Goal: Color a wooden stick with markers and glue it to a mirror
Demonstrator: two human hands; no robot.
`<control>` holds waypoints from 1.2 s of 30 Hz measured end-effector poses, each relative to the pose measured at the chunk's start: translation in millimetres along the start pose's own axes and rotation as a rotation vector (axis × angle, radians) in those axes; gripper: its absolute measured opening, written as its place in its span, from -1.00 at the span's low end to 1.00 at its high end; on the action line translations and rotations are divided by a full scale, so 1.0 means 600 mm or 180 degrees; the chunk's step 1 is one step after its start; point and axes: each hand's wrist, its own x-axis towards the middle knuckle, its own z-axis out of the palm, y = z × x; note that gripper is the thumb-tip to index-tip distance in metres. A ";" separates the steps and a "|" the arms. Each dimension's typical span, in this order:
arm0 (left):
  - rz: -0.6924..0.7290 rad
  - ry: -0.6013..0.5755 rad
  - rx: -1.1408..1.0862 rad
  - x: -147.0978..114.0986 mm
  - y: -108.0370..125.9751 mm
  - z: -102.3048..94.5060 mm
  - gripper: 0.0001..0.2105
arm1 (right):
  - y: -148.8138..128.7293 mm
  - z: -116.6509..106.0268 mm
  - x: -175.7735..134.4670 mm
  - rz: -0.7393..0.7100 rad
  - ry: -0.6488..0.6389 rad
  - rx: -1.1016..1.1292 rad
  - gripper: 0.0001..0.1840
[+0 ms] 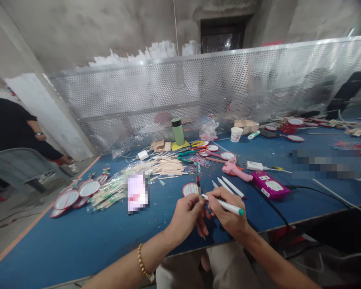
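Note:
My left hand [188, 210], with a gold bead bracelet at the wrist, is closed on a thin flat stick [198, 184]. The stick points away from me, and its upper part looks dark red and brown. In my right hand [228, 210] is a white marker [225, 205] with a green end, held like a pen. Its tip meets the stick near my left fingers. Just behind my left hand lies a round white disc with a red rim [189, 189], partly covered. Several more white markers [233, 187] lie beyond my right hand.
A pink glue gun [237, 170] and a purple box with a cable [270, 185] lie to the right. Wooden sticks [171, 165], a blurred-out phone-like object [137, 192] and red-rimmed discs [66, 199] are leftward. A green bottle [177, 132] and paper cup [236, 135] stand behind.

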 end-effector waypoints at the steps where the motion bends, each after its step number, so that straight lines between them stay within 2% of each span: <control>1: -0.0012 0.0003 -0.0008 -0.001 0.001 0.000 -0.58 | -0.001 0.000 0.000 0.0005 0.0017 0.0010 -0.79; 18: -0.0007 0.0033 0.0005 0.000 -0.001 0.000 -0.55 | 0.005 0.003 0.000 -0.0092 -0.0119 0.0113 -0.78; 26: -0.0033 -0.0013 -0.0064 0.000 -0.001 0.000 -0.55 | -0.001 0.002 0.000 -0.0138 0.0058 -0.0060 -0.78; 36: -0.0063 0.0061 -0.0059 0.001 0.000 0.002 -0.54 | 0.004 0.001 -0.003 -0.0130 -0.0059 0.0067 -0.78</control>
